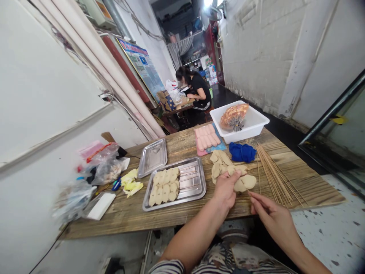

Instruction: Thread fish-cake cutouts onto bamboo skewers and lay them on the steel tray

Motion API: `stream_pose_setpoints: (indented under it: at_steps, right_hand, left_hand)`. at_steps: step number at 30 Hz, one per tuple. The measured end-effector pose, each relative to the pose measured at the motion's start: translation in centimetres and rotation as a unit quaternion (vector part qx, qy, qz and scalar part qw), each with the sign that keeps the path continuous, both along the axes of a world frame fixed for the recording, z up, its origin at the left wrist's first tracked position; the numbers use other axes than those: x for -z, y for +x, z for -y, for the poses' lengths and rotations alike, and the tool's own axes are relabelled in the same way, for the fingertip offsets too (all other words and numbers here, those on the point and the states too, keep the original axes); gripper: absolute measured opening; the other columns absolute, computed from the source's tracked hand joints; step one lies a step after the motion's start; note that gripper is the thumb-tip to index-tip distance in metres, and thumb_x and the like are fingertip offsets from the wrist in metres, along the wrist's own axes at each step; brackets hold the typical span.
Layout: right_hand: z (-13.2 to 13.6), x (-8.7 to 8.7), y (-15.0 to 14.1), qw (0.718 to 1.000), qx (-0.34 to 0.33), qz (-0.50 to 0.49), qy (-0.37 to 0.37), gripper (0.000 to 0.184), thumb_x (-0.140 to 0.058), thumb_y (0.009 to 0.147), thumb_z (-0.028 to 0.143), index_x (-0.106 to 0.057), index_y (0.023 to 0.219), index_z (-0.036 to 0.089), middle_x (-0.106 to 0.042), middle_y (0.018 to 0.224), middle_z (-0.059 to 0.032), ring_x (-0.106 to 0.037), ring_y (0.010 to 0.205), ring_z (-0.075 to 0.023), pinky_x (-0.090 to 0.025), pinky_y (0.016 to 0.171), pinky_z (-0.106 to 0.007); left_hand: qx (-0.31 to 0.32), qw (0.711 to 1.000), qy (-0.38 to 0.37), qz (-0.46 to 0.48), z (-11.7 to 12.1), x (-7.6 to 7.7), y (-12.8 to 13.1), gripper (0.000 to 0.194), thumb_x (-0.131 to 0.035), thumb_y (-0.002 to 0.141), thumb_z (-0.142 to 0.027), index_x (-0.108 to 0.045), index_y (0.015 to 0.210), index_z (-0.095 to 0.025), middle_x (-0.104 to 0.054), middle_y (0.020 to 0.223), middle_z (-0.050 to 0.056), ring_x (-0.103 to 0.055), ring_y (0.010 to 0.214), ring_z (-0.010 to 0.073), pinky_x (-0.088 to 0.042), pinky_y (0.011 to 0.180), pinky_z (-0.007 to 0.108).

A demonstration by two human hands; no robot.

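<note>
My left hand (pixel 226 190) is closed on a pale beige, flat rounded food slice (pixel 245 183), its thumb on top. My right hand (pixel 269 209) pinches a thin bamboo skewer (pixel 249 191) at the slice's near edge; most of the skewer is hidden by the fingers. Beyond my left hand lies a pile of similar beige slices (pixel 219 161). To the right, many loose bamboo skewers (pixel 272 175) are fanned out on the wooden table. On the left, a metal tray (pixel 202 182) holds skewered beige slices (pixel 164 185) in two rows.
An unfilled metal tray (pixel 153 158) lies behind. Pink sausages (pixel 207 137), a blue cloth bundle (pixel 242 152) and a white tub (pixel 253 127) with bagged food (pixel 234 116) stand at the back. Plastic bags (pixel 107 171) crowd the table's left end. Another person (pixel 199 89) sits farther off.
</note>
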State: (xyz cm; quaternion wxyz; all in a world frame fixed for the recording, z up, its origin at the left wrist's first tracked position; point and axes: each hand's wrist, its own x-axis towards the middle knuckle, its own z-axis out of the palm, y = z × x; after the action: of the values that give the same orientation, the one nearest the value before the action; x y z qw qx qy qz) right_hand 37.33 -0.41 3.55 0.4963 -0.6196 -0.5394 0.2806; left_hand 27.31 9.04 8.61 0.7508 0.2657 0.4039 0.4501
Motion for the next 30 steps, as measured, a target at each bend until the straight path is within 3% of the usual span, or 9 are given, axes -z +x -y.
stream_pose_setpoints:
  at_steps: [6, 12, 19, 25, 30]
  right_hand:
    - [-0.3, 0.4, 0.0, 1.000, 0.006, 0.000, 0.000, 0.032, -0.049, 0.083, 0.036, -0.066, 0.101, 0.017, -0.066, 0.061, -0.0008, -0.061, 0.055, -0.0144, -0.050, 0.057, -0.024]
    - [-0.6, -0.1, -0.2, 1.000, 0.011, -0.008, 0.006, 0.033, -0.048, 0.084, 0.037, -0.065, 0.102, 0.015, -0.063, 0.058, 0.0001, -0.060, 0.055, -0.0139, -0.050, 0.058, -0.023]
    - [-0.6, -0.5, -0.2, 1.000, -0.014, -0.025, 0.001, 0.031, -0.050, 0.083, 0.035, -0.066, 0.100, 0.014, -0.060, 0.055, 0.0021, -0.058, 0.053, -0.0132, -0.048, 0.056, -0.022]
    - [-0.8, -0.1, -0.3, 0.999, -0.011, -0.041, -0.007, 0.033, -0.050, 0.083, 0.036, -0.064, 0.101, 0.013, -0.062, 0.057, 0.0013, -0.060, 0.054, -0.0138, -0.049, 0.057, -0.023]
    - [-0.9, -0.8, 0.6, 0.999, 0.019, -0.046, -0.007, 0.032, -0.052, 0.081, 0.038, -0.065, 0.099, 0.014, -0.062, 0.058, 0.0012, -0.059, 0.055, -0.0138, -0.049, 0.055, -0.023]
  left_hand:
    - [-0.020, 1.000, -0.005, -0.008, 0.1, 0.2, 0.3, 0.034, -0.077, 0.057, -0.031, -0.063, 0.077, -0.008, -0.066, 0.075, 0.008, -0.061, 0.065, 0.0142, -0.048, 0.070, 0.028]
    - [0.015, 0.998, 0.025, 0.048, -1.3, -0.2, -0.6, 0.040, -0.068, 0.065, -0.043, -0.063, 0.090, -0.011, -0.067, 0.086, 0.010, -0.062, 0.077, 0.0176, -0.049, 0.073, 0.030]
    - [0.013, 1.000, 0.024, 0.012, -1.6, -0.3, -1.1, 0.039, -0.076, 0.057, -0.032, -0.064, 0.087, -0.009, -0.067, 0.076, 0.009, -0.062, 0.068, 0.0164, -0.049, 0.069, 0.030]
    - [0.000, 0.999, 0.033, -0.011, -0.9, 0.0, 0.0, 0.038, -0.077, 0.054, -0.034, -0.064, 0.079, -0.009, -0.066, 0.069, 0.008, -0.062, 0.068, 0.0174, -0.049, 0.071, 0.031]
    - [0.020, 0.999, 0.038, -0.004, -1.6, -0.5, -0.3, 0.041, -0.070, 0.063, -0.041, -0.063, 0.089, -0.010, -0.067, 0.080, 0.010, -0.062, 0.071, 0.0160, -0.049, 0.072, 0.030]
